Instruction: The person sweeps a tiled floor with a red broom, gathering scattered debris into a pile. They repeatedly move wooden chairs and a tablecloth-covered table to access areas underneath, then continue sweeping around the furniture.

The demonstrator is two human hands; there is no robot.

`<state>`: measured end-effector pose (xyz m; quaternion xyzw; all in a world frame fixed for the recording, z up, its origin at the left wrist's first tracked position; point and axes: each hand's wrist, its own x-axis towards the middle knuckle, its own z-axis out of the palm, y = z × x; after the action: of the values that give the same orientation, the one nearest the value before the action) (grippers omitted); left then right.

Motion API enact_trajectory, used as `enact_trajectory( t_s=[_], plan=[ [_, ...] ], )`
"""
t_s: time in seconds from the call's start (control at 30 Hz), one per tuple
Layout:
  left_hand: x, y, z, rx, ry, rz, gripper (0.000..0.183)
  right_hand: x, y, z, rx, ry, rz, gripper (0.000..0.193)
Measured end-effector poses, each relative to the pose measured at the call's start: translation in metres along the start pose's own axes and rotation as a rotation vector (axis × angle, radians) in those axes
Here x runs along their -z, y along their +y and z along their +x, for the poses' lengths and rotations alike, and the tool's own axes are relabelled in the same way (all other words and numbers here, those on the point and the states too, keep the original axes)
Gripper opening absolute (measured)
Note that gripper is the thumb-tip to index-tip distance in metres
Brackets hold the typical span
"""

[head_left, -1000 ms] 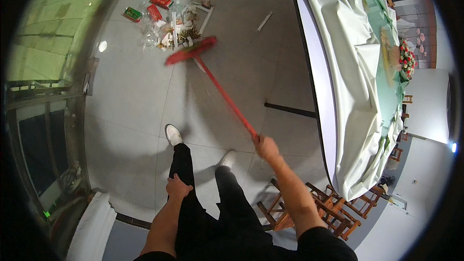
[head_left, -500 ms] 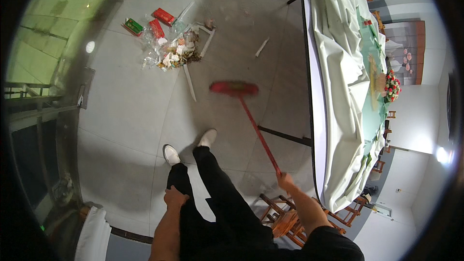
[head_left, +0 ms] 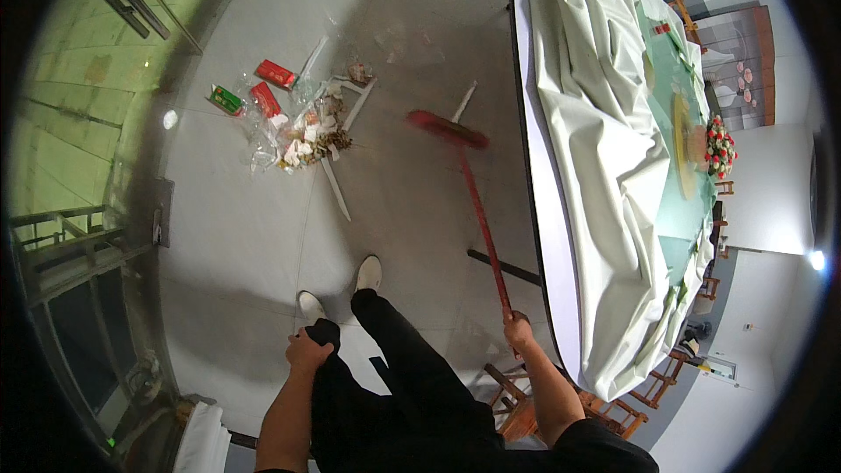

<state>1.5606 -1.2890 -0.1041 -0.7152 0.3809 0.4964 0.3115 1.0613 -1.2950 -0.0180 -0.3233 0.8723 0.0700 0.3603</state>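
My right hand (head_left: 518, 333) is wrapped round the upper part of the red handle of a broom (head_left: 480, 210). The wide red broom head (head_left: 438, 126) is on the floor, blurred by motion, beside a thin white strip (head_left: 467, 98). My left hand (head_left: 308, 352) hangs in front of my left knee with its fingers curled in, and nothing shows in it. Ahead to the left lies a litter heap (head_left: 307, 142) of crumpled tissues, food scraps and clear plastic. Two red boxes (head_left: 277, 74) and a green box (head_left: 226, 101) lie at its far left edge.
A big table (head_left: 547, 175) with a rumpled pale cloth (head_left: 604, 123) stands along the right, its dark leg (head_left: 506, 267) near the broom handle. Wooden chairs (head_left: 521, 416) are by my right arm. Glass doors (head_left: 79, 166) line the left. Another white strip (head_left: 335, 188) lies before my feet.
The broom head has moved forward and slightly right to the thin white strip, and its angle has turned. My view has shifted a little. My right hand keeps its hold on the handle.
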Motion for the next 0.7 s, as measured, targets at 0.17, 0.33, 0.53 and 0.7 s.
enact_trajectory(
  t_s=[0.17,0.33,0.53,0.7],
  plan=[
    [0.030,-0.004,-0.001,0.024,0.036,0.036,0.111,-0.028,-0.093,0.094,-0.324,-0.217,0.584,0.043],
    [0.052,-0.002,0.023,0.002,0.056,0.126,0.108,-0.125,-0.282,0.145,-0.163,-0.279,0.782,0.057],
    [0.111,-0.010,0.040,-0.042,0.035,0.188,0.099,-0.127,-0.361,0.066,-0.051,-0.420,1.059,0.053],
    [0.145,-0.016,0.059,-0.123,0.017,0.279,0.094,-0.077,-0.283,-0.049,-0.319,-0.297,1.019,0.043]
  ],
)
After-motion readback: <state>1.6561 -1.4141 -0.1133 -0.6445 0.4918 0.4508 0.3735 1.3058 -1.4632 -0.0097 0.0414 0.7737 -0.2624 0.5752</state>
